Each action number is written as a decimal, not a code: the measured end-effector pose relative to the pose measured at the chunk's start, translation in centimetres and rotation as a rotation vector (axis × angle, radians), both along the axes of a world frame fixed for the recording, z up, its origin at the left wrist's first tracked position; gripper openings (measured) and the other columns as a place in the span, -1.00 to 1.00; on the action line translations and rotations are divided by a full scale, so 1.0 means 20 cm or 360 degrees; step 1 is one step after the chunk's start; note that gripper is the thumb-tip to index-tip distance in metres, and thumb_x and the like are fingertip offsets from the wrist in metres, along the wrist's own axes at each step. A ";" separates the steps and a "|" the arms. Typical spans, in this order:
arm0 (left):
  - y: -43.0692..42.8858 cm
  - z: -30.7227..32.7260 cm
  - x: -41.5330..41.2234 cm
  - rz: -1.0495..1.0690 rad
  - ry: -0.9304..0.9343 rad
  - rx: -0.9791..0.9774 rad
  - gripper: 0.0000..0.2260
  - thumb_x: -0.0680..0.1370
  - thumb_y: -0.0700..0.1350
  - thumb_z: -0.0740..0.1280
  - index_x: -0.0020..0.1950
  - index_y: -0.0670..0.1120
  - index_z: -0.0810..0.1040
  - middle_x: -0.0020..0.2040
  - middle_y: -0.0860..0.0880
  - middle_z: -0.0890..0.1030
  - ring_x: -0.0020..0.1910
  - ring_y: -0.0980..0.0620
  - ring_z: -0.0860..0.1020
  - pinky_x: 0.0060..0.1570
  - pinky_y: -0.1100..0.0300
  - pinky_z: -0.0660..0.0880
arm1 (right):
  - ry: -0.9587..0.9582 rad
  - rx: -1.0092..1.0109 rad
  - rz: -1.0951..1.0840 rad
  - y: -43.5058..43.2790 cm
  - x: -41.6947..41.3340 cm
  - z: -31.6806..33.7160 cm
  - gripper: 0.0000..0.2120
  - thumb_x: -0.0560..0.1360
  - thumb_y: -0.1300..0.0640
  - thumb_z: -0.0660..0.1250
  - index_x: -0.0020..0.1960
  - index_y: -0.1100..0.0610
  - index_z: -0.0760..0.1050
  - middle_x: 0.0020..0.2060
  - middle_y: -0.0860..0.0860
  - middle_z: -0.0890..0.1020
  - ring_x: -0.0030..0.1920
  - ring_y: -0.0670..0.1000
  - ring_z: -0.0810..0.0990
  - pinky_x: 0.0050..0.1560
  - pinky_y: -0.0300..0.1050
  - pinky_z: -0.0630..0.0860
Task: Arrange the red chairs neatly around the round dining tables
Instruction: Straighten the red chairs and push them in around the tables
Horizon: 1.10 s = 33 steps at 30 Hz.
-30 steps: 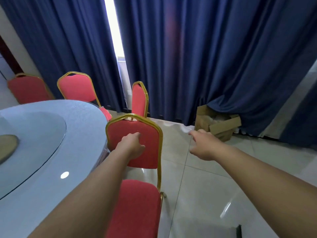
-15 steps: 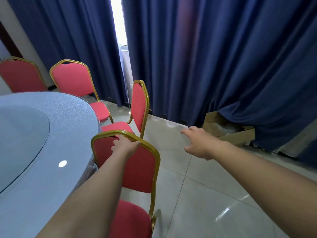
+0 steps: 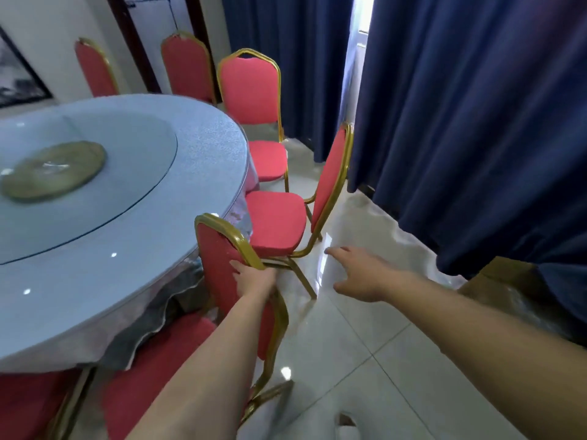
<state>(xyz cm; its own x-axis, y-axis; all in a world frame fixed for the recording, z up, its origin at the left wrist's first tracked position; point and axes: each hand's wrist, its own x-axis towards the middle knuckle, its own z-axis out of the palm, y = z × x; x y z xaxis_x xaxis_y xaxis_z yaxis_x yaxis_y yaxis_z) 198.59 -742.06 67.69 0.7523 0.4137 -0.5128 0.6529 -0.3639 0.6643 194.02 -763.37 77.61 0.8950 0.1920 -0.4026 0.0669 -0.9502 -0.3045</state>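
Change: the near chair (image 3: pixel 216 258) has swung round since a second ago. Its back used to face the camera squarely; now it stands edge-on at the centre of the frame, with the seat pushed under the cloth edge of the round counter (image 3: pixel 206 138).
Grip shift: the left hand (image 3: pixel 254 279) has slid from the top of the back down to the gold rail on its right side.
Meaning for the task: this chair looks nearly placed, tucked in and facing the counter. The next chair (image 3: pixel 273 222), just above it in the frame, sits at an angle with its back toward the curtain (image 3: pixel 460 122), so it probably needs straightening next.
Left fingers (image 3: pixel 236 266): curled round the gold rail, tips lying on the red pad, clamped on the chair back.
Right hand (image 3: pixel 359 274): right of centre, above the tiled floor (image 3: pixel 365 344), its fingers (image 3: pixel 336 250) spread and straight; it holds and touches nothing.
Other chairs: three more stand along the counter's far rim, in the upper left.
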 end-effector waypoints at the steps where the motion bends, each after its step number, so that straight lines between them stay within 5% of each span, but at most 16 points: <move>1: 0.00 -0.01 0.00 0.0009 0.0013 0.0001 -0.02 0.43 -0.03 0.42 0.61 -0.16 -0.20 0.54 -0.28 0.21 0.47 -0.25 0.30 0.41 -0.06 0.31 | 0.0011 0.0007 0.0054 -0.04 0.04 -0.01 -0.25 0.53 0.00 0.42 0.59 -0.10 0.09 0.57 -0.01 0.22 0.51 0.15 0.29 0.37 0.16 0.41; 6: 0.00 0.03 -0.22 -0.0075 0.0029 0.0011 0.03 0.40 -0.08 0.42 0.61 -0.07 -0.26 0.44 -0.22 0.40 0.31 -0.25 0.47 0.26 -0.08 0.48 | 0.0006 -0.0029 0.0341 -0.01 0.24 -0.09 -0.10 0.45 -0.03 0.48 0.60 -0.10 0.01 0.56 0.08 0.22 0.49 0.20 0.29 0.36 0.18 0.41; 11: 0.09 0.04 -0.71 -0.0424 0.0044 -0.0101 0.08 0.34 -0.05 0.46 0.61 0.05 -0.25 0.47 -0.20 0.33 0.34 -0.22 0.44 0.28 -0.13 0.47 | -0.0220 -0.0294 0.0776 0.31 0.33 -0.15 0.17 0.32 -0.15 0.57 0.53 -0.34 -0.30 0.61 0.05 -0.15 0.59 0.25 -0.14 0.48 0.38 -0.03; 15: 0.29 0.07 -1.10 -0.0747 0.0124 -0.0102 0.06 0.31 0.04 0.47 0.52 0.38 -0.26 0.36 0.07 0.39 0.14 0.02 0.54 0.14 0.04 0.56 | -0.0332 -0.0427 0.1218 0.55 0.26 -0.19 0.21 0.29 -0.14 0.59 0.52 -0.35 -0.31 0.60 -0.03 -0.25 0.58 0.22 -0.24 0.47 0.41 -0.12; 18: 0.49 0.12 -1.40 -0.0816 0.0205 -0.0081 -0.01 0.33 0.02 0.47 0.31 0.65 -0.23 -0.04 0.20 0.44 -0.15 0.14 0.52 -0.21 0.25 0.50 | -0.0249 -0.0477 0.1496 0.74 0.07 -0.26 0.06 0.34 -0.12 0.55 0.57 -0.30 -0.12 0.62 -0.07 -0.09 0.60 0.13 -0.17 0.51 0.38 -0.07; 23: 0.75 0.17 -1.78 -0.0898 0.0484 0.0068 -0.05 0.41 -0.06 0.47 0.47 0.46 -0.14 0.07 0.13 0.49 0.01 0.09 0.52 -0.08 0.24 0.48 | -0.0336 -0.0176 0.1528 0.99 -0.35 -0.37 -0.46 0.47 -0.07 0.42 0.39 -0.10 0.33 0.46 0.00 0.35 0.59 0.14 0.02 0.50 0.36 -0.01; 24: 0.78 0.18 -1.83 -0.0916 0.0514 0.0078 -0.08 0.42 -0.08 0.47 0.50 0.41 -0.08 0.06 0.14 0.48 0.01 0.09 0.52 -0.08 0.24 0.47 | -0.0371 -0.0170 0.1559 1.03 -0.42 -0.38 -0.57 0.47 -0.05 0.41 0.30 -0.06 0.39 0.35 0.00 0.46 0.54 0.16 0.19 0.51 0.33 0.07; 26: 0.83 0.20 -1.91 -0.0980 0.0571 0.0096 -0.14 0.43 -0.10 0.47 0.52 0.35 0.01 0.01 0.19 0.44 0.01 0.10 0.50 -0.08 0.24 0.44 | -0.0307 -0.0131 0.1538 1.07 -0.53 -0.37 -0.76 0.46 -0.03 0.42 0.04 -0.07 0.41 -0.05 -0.08 0.61 0.10 0.04 0.58 0.37 0.17 0.36; 28: 0.87 0.22 -1.96 -0.1098 0.0618 0.0158 -0.12 0.43 -0.09 0.48 0.53 0.33 0.01 0.06 0.18 0.43 0.06 0.07 0.48 -0.03 0.20 0.45 | -0.0230 -0.0083 0.1511 1.04 -0.61 -0.35 -0.76 0.43 -0.07 0.44 -0.12 -0.11 0.35 -0.26 -0.13 0.54 -0.22 -0.12 0.53 0.13 -0.01 0.50; 31: 0.91 0.23 -2.01 -0.1242 0.0622 0.0211 -0.05 0.43 -0.09 0.50 0.53 0.40 -0.07 0.19 0.12 0.43 0.07 0.08 0.41 0.00 0.18 0.40 | -0.0218 -0.0085 0.1492 0.94 -0.73 -0.34 -0.68 0.40 -0.14 0.45 -0.24 -0.16 0.28 -0.28 -0.15 0.47 -0.29 -0.16 0.46 -0.18 -0.22 0.47; 33: 0.92 0.22 -2.04 -0.1362 0.0584 0.0265 -0.04 0.43 -0.10 0.50 0.51 0.44 -0.09 0.28 0.09 0.44 0.05 0.11 0.37 -0.07 0.22 0.35 | -0.0205 -0.0101 0.1475 0.84 -0.83 -0.36 -0.66 0.40 -0.20 0.44 -0.25 -0.17 0.26 -0.29 -0.16 0.47 -0.30 -0.16 0.48 -0.19 -0.21 0.51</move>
